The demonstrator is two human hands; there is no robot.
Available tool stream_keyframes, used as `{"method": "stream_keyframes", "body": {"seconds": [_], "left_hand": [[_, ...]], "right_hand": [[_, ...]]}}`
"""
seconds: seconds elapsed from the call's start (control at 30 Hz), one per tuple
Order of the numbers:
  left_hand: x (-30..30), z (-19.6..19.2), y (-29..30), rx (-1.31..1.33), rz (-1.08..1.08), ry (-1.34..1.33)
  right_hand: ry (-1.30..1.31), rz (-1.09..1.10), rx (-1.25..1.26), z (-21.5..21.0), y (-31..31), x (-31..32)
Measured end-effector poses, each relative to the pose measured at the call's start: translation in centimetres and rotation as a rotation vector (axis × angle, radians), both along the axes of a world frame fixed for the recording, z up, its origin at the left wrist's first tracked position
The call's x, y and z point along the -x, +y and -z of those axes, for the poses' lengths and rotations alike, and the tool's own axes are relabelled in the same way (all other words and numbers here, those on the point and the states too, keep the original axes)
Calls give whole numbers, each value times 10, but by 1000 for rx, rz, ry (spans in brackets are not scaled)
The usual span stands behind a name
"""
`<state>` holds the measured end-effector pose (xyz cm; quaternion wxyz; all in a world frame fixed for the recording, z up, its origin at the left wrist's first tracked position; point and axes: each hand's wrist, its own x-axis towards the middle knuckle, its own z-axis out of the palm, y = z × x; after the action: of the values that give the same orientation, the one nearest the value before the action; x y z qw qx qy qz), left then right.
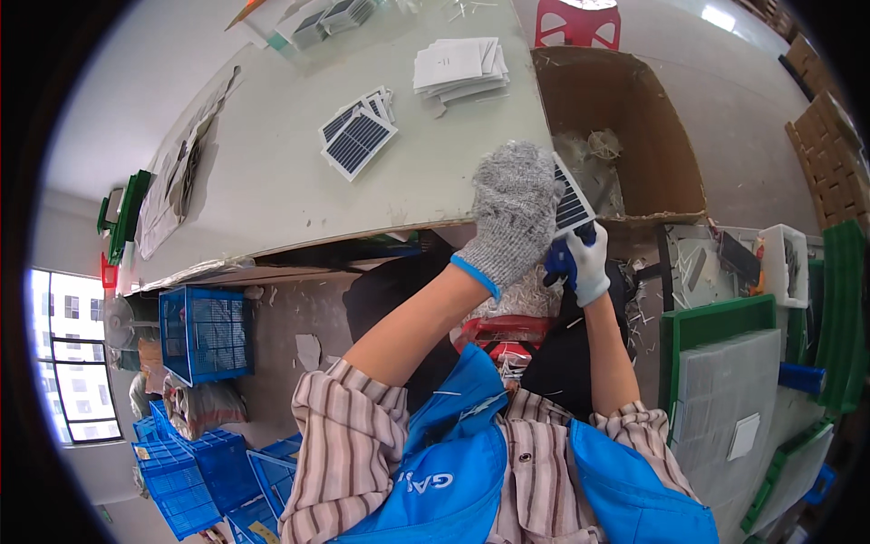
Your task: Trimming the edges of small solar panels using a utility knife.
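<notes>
Solar panel (575,210) was at the near-left corner of the cardboard box (660,136), tilted, cell face showing. Right hand (584,263), white-and-blue glove, looked to be pinching its lower end, thumb on one side. Left hand (515,207), grey knit glove, was curled over the panel's left side; fingertips hidden, so can't tell if it gripped or just steadied. Both hands on one small flat piece: probably for control. Box stood open against the table (263,172), scraps (589,150) inside; my read, placed close so bits drop straight in. Loose panels (361,145) lay overlapped left of the box, likely for easy reach. White stack (450,63) sat left of the box's far end, loosely piled, presumably to save space.
</notes>
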<state>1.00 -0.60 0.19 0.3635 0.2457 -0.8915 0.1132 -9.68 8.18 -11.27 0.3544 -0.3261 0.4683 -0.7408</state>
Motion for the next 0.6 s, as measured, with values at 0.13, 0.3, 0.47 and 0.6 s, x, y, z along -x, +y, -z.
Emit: {"method": "stream_keyframes", "body": {"seconds": [0.13,0.3,0.47,0.6], "left_hand": [[5,-5,2,-138,94,-33],[11,-14,3,-202,107,-126],[7,-2,1,-102,62,-57],[12,4,6,-80,28,-71]], "right_hand": [[101,-109,-82,-20,0,9],[464,-251,-60,-24,45,-25],[193,210,-196,-1,41,-45],[-117,301,9,-2,-8,-45]]}}
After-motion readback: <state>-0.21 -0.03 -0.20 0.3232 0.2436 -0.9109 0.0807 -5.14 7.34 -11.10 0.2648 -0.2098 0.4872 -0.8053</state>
